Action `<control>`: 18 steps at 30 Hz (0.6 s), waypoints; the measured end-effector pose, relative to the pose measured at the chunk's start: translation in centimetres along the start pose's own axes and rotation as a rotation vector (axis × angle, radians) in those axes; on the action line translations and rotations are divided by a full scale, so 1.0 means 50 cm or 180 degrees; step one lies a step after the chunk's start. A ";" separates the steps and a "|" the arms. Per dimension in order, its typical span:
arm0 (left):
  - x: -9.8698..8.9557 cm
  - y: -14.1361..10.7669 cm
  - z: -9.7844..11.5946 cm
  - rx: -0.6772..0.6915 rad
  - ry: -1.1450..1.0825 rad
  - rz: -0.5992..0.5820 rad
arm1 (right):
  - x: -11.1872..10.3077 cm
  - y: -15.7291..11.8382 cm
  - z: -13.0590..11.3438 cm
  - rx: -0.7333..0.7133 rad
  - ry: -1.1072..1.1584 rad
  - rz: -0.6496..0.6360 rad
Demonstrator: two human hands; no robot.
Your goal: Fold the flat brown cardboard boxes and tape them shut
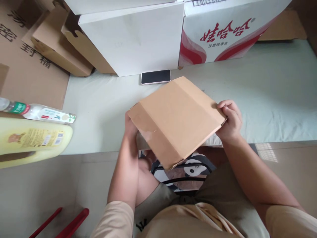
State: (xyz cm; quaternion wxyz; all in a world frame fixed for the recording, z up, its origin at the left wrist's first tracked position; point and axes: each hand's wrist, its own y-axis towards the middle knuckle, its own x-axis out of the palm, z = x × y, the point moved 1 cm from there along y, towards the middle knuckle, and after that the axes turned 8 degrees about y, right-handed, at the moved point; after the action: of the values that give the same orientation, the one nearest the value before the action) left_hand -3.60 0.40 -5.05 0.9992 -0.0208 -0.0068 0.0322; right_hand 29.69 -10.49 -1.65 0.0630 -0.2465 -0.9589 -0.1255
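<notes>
A brown cardboard box, flattish and tilted, is held up between my two hands in front of my body. My right hand grips its right corner, with the thumb and curled fingers pinching the edge. At the box's left corner is my left hand, its fingers mostly hidden behind the cardboard. A strip of clear tape shows near the lower left edge, and the bottom corner looks a little frayed. Just beyond the box, a phone with a dark screen lies on the pale green cloth.
The cloth-covered table has a white carton and a red-and-white carton along its back. Brown cartons stand at the left. A clear bottle and yellow jug lie at the left edge. Red bars show below.
</notes>
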 end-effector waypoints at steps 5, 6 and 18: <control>0.024 -0.012 0.031 -0.0412 -0.0339 -0.0330 | -0.002 0.003 0.013 -0.0091 -0.0126 0.0226; 0.025 -0.012 0.031 -0.0474 -0.0396 -0.0425 | -0.004 0.007 0.019 -0.0128 -0.0105 0.0292; 0.025 0.017 -0.006 -0.0291 -0.0534 0.0335 | -0.009 -0.005 0.067 -0.0302 -0.0470 -0.0498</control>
State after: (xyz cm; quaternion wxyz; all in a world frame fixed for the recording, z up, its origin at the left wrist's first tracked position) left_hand -2.41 1.34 -5.36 0.9901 -0.0639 -0.0908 0.0860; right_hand 29.76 -10.02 -5.03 -0.0296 -0.1821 -0.9703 -0.1567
